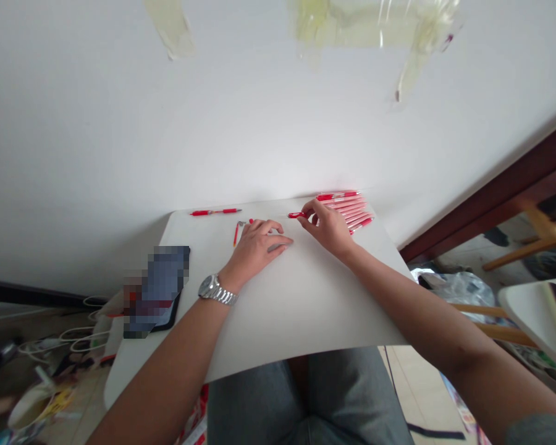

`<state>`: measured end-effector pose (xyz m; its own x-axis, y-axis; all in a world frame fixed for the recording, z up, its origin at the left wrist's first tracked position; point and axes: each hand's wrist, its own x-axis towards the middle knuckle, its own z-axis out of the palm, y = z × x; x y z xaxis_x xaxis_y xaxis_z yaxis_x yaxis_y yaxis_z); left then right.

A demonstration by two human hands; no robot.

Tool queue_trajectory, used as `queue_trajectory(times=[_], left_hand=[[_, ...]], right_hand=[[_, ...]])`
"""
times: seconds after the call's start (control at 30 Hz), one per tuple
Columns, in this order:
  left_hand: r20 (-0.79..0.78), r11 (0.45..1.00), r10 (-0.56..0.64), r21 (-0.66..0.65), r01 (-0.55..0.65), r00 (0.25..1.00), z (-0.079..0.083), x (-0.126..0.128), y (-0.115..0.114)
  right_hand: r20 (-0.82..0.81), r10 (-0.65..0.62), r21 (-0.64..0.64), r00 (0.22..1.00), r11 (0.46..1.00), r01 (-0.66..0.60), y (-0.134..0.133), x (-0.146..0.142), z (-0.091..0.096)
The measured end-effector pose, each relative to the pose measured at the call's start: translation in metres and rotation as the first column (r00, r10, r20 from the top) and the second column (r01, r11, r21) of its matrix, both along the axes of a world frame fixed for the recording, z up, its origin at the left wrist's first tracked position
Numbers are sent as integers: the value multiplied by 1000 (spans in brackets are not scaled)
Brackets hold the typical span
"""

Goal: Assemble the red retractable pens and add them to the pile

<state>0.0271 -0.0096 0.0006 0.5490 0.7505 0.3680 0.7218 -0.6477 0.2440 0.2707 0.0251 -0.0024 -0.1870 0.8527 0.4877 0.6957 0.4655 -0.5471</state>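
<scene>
My right hand [325,224] pinches a red pen part [297,215] between thumb and fingertips, just above the white table. Its far end is hidden by the fingers. Right behind that hand lies a row of several red pens [352,210], side by side. My left hand [262,240], with a metal watch [217,289] on the wrist, rests palm down with its fingers apart. Beside its knuckles are a thin red-orange piece [236,235] and a small metallic piece [241,223]; whatever lies under the palm is hidden.
One red pen [215,212] lies alone at the table's back left, near the wall. A phone-like dark object [160,290], pixelated, sits at the left edge. The white table [301,309] meets the wall [241,123]. A wooden chair [537,228] stands to the right.
</scene>
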Motion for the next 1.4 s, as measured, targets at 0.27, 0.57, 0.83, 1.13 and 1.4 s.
queue_trajectory(times=[0.27,0.57,0.83,1.13,1.4], left_hand=[[18,995,98,-10,-98,995,-2,-8,3],[39,991,134,-19,-133,990,0,-15,4],[114,981,192,-3,-193,975,5,-15,4],[311,939,326,3,-344,893,5,-20,9],[360,932,350,-44,-359,865,4,-22,10]], right_hand=[[-3,21,-11,1000,1000,-21,-1,1,1],[-18,35,-22,999,999,-35,-2,1,3],[-4,37,-36,999,999,-37,-1,1,3],[59,41,-85,997,996,-36,-2,1,3],[208,30,-87,978,996,-12,-7,-2,5]])
